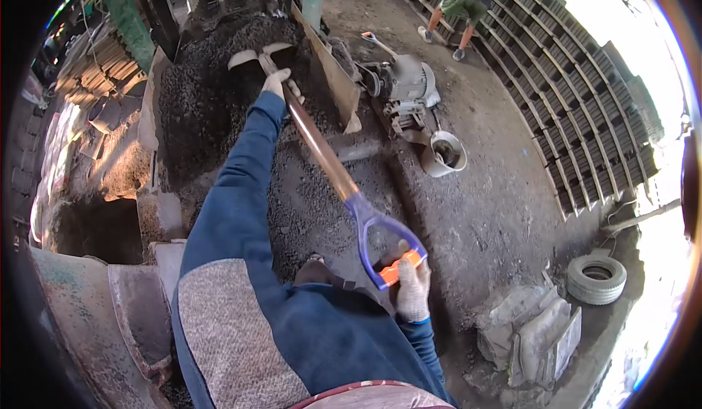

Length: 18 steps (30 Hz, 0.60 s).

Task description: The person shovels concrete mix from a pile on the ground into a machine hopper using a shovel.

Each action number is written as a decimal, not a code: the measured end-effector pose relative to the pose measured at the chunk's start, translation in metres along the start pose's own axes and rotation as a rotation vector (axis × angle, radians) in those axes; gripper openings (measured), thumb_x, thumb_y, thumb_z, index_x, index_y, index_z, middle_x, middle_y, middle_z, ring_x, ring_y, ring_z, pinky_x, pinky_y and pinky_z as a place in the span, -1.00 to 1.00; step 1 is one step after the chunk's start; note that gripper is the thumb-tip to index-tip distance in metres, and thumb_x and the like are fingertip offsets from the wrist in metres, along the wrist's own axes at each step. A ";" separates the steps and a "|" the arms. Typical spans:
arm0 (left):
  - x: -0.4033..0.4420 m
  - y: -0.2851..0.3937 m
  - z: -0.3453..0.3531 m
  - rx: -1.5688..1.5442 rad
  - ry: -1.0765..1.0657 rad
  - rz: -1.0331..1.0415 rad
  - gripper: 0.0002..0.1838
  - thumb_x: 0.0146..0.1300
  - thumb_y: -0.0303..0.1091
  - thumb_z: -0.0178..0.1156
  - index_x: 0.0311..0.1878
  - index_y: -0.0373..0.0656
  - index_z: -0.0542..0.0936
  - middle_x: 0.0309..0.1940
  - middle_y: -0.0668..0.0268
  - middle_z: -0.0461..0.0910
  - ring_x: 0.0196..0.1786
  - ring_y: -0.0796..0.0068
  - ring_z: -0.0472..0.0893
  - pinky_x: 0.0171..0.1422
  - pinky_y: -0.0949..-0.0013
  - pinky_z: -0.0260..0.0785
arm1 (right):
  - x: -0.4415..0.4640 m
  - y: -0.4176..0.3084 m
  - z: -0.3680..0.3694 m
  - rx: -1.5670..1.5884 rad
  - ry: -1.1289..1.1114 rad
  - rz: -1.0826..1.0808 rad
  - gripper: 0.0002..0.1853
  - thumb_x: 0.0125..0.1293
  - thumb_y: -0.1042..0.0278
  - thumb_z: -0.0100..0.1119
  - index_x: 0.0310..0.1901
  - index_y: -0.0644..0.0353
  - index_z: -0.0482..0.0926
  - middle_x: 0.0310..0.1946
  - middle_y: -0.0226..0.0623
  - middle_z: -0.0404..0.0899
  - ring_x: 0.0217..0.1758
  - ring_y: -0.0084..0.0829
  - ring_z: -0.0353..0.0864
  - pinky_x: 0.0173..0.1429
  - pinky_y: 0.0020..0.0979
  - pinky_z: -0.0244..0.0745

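Note:
A shovel (316,140) with a wooden shaft and a purple D-handle slants across the middle of the head view. My left hand (278,84), in a light glove, is closed round the shaft just behind the blade. My right hand (413,289), gloved too, grips the orange crossbar (401,266) of the handle near my body. At the far end, the metal blade (243,59) rests on or just over a heap of dark gravelly material (212,91); whether it touches is unclear.
Right of the heap stand a board (327,69), a motor (409,80) and a white bucket (443,154). A person (468,3) bends by stacked blocks (570,87). A tire (596,279) and folded sacks (530,332) lie lower right. Rusty metal sheeting (88,321) is at lower left.

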State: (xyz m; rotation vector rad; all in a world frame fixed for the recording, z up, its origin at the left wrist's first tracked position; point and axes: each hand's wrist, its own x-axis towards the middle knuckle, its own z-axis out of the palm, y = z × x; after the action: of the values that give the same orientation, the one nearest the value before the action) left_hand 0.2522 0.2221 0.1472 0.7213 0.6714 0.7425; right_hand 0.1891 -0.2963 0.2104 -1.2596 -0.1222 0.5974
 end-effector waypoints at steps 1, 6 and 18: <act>-0.011 0.002 0.005 -0.030 -0.021 -0.014 -0.74 0.43 -0.09 0.07 -0.23 -0.08 0.46 -0.64 0.31 0.46 -0.57 0.24 0.51 -0.37 -0.05 0.49 | -0.012 -0.021 -0.011 0.022 -0.012 -0.039 -0.63 0.40 0.21 0.21 0.10 0.28 0.51 -0.35 -0.28 0.65 -0.37 -0.43 0.61 -0.25 -0.40 0.55; -0.178 0.002 0.085 -0.540 -0.282 -0.357 -0.53 0.39 0.14 0.12 -0.22 -0.17 0.45 -0.43 0.19 0.52 -0.28 0.10 0.58 0.00 -0.15 0.45 | -0.047 -0.181 -0.140 -0.401 0.002 -0.539 -0.48 0.30 0.02 0.06 -0.11 0.49 0.51 -0.46 -0.14 0.61 -0.41 -0.33 0.58 -0.27 -0.33 0.48; -0.305 -0.087 0.131 -0.413 -1.112 0.073 0.01 0.13 0.59 0.09 0.10 -0.36 0.53 0.00 -0.06 0.64 -0.02 0.08 0.69 0.04 0.02 0.57 | -0.039 -0.454 -0.083 -0.623 0.475 -1.966 -0.77 0.43 0.35 0.05 -0.10 0.33 0.59 -0.19 -0.22 0.60 -0.20 -0.33 0.60 0.02 -0.36 0.46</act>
State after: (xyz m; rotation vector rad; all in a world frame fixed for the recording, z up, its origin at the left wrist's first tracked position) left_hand 0.2104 -0.1055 0.2404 0.6523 -0.5099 0.4160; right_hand 0.3516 -0.4664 0.6094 -1.2028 -1.0284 -1.5069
